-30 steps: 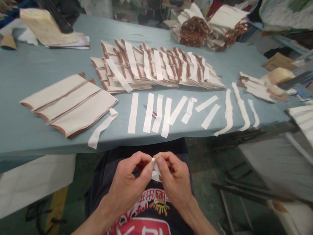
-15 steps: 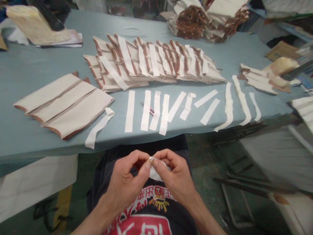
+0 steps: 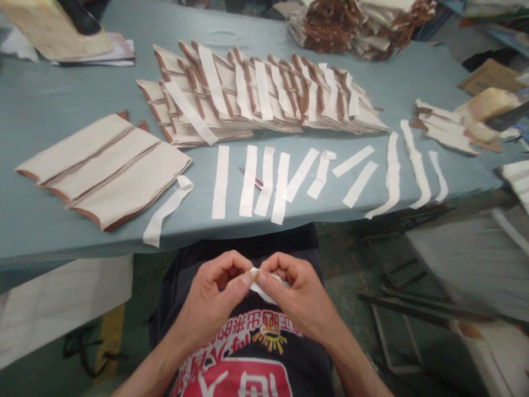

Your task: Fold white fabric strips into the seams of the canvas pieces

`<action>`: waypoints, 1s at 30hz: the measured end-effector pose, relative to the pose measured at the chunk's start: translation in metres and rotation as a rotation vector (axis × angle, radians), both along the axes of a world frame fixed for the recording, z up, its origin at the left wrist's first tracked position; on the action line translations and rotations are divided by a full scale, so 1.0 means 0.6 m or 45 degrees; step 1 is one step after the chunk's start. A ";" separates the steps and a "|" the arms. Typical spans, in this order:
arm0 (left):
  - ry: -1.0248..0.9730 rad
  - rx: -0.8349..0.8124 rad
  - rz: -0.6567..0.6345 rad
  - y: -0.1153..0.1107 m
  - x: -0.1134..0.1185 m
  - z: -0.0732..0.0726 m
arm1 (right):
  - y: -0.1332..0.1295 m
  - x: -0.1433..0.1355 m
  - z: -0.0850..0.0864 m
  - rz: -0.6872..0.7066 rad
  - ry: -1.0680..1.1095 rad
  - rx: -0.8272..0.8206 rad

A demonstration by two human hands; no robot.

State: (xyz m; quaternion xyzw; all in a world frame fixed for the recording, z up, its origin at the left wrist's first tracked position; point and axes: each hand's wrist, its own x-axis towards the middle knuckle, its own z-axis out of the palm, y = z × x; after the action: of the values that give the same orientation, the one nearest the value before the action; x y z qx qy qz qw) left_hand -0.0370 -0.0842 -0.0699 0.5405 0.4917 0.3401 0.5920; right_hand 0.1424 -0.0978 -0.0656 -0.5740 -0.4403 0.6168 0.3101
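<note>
White strip is pinched between thumbs and fingertips of left hand and right hand; better, I think, to keep both pinches near the edge, firm but gentle.

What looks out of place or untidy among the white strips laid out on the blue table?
Most white strips lie flat and straight, but one at the left is curled at its top end and hangs over the table edge. A small pink-handled tool lies half hidden under the strips. Both hands pinch a small white piece.
</note>
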 end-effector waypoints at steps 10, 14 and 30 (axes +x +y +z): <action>0.018 0.081 0.014 -0.002 0.001 -0.006 | 0.004 0.003 0.013 0.108 -0.030 -0.041; 0.044 0.164 -0.004 -0.001 -0.008 -0.008 | 0.002 0.002 0.011 0.107 0.002 -0.037; 0.140 0.282 -0.085 -0.003 -0.032 -0.031 | -0.001 -0.001 -0.007 0.182 -0.011 -0.149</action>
State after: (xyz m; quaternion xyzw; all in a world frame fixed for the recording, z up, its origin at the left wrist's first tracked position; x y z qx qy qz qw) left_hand -0.0564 -0.0862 -0.0883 0.6365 0.4647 0.3421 0.5117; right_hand 0.1421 -0.0985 -0.0699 -0.5608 -0.4447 0.6596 0.2295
